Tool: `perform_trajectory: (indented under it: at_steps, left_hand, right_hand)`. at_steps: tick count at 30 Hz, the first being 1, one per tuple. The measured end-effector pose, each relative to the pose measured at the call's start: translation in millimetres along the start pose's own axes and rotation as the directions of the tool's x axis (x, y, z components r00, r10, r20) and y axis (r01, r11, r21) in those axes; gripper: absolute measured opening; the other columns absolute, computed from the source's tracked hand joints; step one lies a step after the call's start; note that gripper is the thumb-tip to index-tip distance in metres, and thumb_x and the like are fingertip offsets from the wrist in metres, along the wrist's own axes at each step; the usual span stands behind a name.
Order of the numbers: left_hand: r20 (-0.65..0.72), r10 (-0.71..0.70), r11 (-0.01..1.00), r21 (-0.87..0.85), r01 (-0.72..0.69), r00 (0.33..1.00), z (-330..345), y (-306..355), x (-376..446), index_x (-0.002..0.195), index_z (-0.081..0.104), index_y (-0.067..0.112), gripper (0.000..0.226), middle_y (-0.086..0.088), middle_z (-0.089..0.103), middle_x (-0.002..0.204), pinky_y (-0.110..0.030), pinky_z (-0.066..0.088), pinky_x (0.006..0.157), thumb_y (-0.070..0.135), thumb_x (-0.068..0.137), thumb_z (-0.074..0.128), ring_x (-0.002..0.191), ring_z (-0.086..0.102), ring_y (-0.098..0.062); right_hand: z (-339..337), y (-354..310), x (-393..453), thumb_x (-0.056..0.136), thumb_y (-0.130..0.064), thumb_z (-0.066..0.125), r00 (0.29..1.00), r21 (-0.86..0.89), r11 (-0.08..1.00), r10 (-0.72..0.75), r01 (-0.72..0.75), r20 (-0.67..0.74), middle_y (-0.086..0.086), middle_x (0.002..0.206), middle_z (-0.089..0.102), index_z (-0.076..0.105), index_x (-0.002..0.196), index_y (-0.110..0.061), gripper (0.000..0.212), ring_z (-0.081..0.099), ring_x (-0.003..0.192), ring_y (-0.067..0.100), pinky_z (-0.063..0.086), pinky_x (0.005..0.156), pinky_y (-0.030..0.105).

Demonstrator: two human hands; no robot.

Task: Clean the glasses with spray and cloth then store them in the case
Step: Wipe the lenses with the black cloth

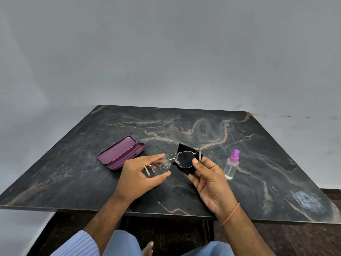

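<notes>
Marble table (258,145); glasses (173,160) apparently two-handed.

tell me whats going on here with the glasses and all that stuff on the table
A person holds a pair of glasses above a dark marble table, the left hand on one lens and the right hand on the other end. A black cloth sits behind the glasses. The purple case lies open at left; the spray bottle stands at right.

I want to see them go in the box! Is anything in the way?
Nothing visible. The case lies open and empty left of the glasses, which both hands hold, with only bare table between.
</notes>
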State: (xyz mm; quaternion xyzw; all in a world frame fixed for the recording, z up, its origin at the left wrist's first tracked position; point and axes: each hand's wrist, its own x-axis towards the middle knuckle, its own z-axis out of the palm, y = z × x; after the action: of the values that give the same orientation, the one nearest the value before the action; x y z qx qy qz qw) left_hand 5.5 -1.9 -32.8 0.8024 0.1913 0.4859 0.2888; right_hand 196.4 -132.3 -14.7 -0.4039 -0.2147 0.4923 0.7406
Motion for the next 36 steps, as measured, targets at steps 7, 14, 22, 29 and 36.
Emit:
perform_trajectory:
  at_steps: [7, 14, 22, 29, 36]
  left_hand:
    - [0.005, 0.009, 1.000, 0.000, -0.009, 1.000, -2, -1, 0, 0.128, 0.079, 0.010, 0.059, 0.011, 0.084, 0.114, -0.020, 0.062, 0.098, 0.013, 0.073, 0.101, 0.105, 0.081, -0.002]
    - [-0.007, 0.009, 1.000, 0.003, -0.009, 1.000, -2, -1, -1, 0.128, 0.079, 0.010, 0.059, 0.009, 0.085, 0.114, -0.021, 0.063, 0.096, 0.013, 0.074, 0.101, 0.105, 0.081, -0.002]
    - [-0.026, -0.002, 1.000, -0.015, 0.002, 1.000, -2, -2, -1, 0.128, 0.080, 0.011, 0.059, 0.010, 0.085, 0.113, -0.019, 0.062, 0.097, 0.011, 0.073, 0.101, 0.105, 0.081, -0.003]
    - [-0.021, 0.025, 1.000, 0.017, -0.025, 0.999, -1, 0, 0, 0.128, 0.080, 0.010, 0.059, 0.014, 0.083, 0.113, -0.014, 0.060, 0.095, 0.011, 0.073, 0.102, 0.104, 0.080, 0.001]
    - [-0.049, 0.011, 1.000, 0.003, -0.011, 0.999, -1, 0, 0, 0.129, 0.078, 0.013, 0.061, 0.018, 0.082, 0.113, -0.013, 0.059, 0.095, 0.009, 0.072, 0.102, 0.105, 0.080, 0.001]
  right_hand:
    - [-4, 0, 2, 0.093, -0.019, 0.070, 0.996, -0.031, 0.997, 0.078, -0.077, 0.035, 0.025, 0.123, 0.077, 0.071, 0.127, 0.007, 0.042, 0.076, 0.118, 0.035, 0.065, 0.096, 0.046]
    - [-4, 2, 3, 0.091, -0.011, 0.070, 1.000, -0.051, 0.999, 0.014, -0.013, 0.019, 0.018, 0.107, 0.083, 0.083, 0.099, -0.008, 0.015, 0.083, 0.091, 0.021, 0.068, 0.074, 0.030]
    - [-1, 1, 3, 0.094, -0.022, 0.068, 0.997, -0.048, 0.996, 0.075, -0.073, 0.033, 0.030, 0.124, 0.075, 0.071, 0.127, 0.008, 0.045, 0.079, 0.108, 0.034, 0.068, 0.083, 0.039]
    - [3, 1, -1, 0.100, -0.008, 0.064, 1.000, -0.064, 0.998, -0.001, 0.001, -0.005, 0.023, 0.114, 0.081, 0.085, 0.101, -0.006, 0.021, 0.082, 0.102, 0.028, 0.069, 0.080, 0.036]
    - [5, 3, 1, 0.100, -0.012, 0.064, 1.000, -0.073, 0.997, -0.014, 0.012, -0.020, 0.030, 0.116, 0.078, 0.080, 0.110, 0.004, 0.024, 0.080, 0.106, 0.038, 0.069, 0.082, 0.041]
